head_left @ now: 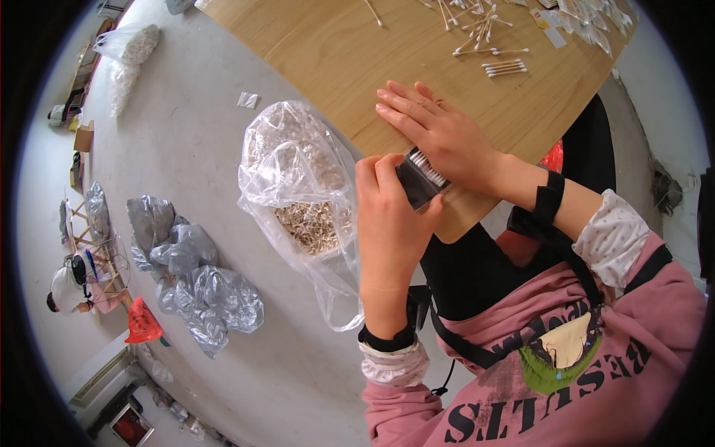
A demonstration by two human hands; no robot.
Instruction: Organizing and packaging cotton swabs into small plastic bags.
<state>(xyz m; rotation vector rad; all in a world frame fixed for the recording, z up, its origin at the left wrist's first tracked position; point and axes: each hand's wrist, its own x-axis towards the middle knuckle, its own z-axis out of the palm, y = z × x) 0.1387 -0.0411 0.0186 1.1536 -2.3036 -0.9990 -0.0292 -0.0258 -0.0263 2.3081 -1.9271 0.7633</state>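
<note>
- Clock bearings are taken with 12 at the top of the head view.
- A small dark, clear-faced box (418, 188) sits between the two hands, over the near end of the bench (357, 89); whether it rests on the wood cannot be told.
- Left hand (392, 223): curled around the box from 7 o'clock, fingers on one side and thumb on the other; part closed, with the box in its hold.
- Right hand (449, 140): adjoins the box at 1 o'clock, fingers stretched nearly flat toward 10. Its palm side is hidden; whether it has hold of anything cannot be told.
- White-tipped swabs (428, 167) line the box's upper side, their row running roughly from 10 to 4 o'clock.
- The box's exposed length appears to follow that line; the right hand may cover more, so the full long axis is unconfirmed.
- Judgement: the left hand governs the box's angle; the right is nearer the swab row.
- A short row of loose swabs (505, 68) lies at 1 o'clock from the box, beyond the right hand.
</note>
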